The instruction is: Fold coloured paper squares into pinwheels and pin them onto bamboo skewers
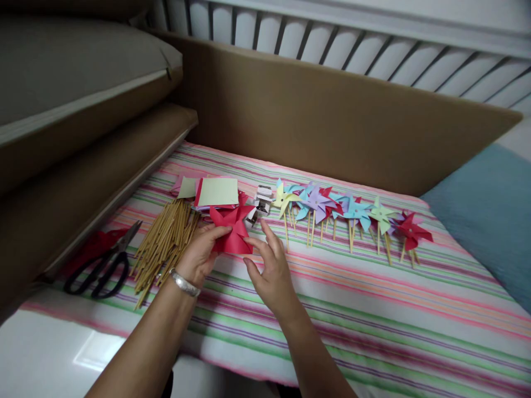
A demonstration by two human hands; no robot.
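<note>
My left hand (pixel 199 255), with a silver bracelet at the wrist, pinches the lower left edge of a red paper pinwheel (pixel 232 228) lying on the striped cloth (pixel 373 309). Its fingers are closed on the paper. My right hand (pixel 271 268) has its fingers apart, and the fingertips touch the red pinwheel's right side. Just left of my left hand lies a pile of bamboo sticks (pixel 166 243). Behind the pinwheel is a stack of cut paper squares (pixel 213 192).
A row of finished pinwheels on sticks (pixel 352 213) runs to the right. Black scissors (pixel 102 265) lie at the left on red paper. A small stapler-like object (pixel 261 202) sits behind. A cardboard wall (pixel 332 116) backs the surface; a blue cushion (pixel 489 215) is at the right.
</note>
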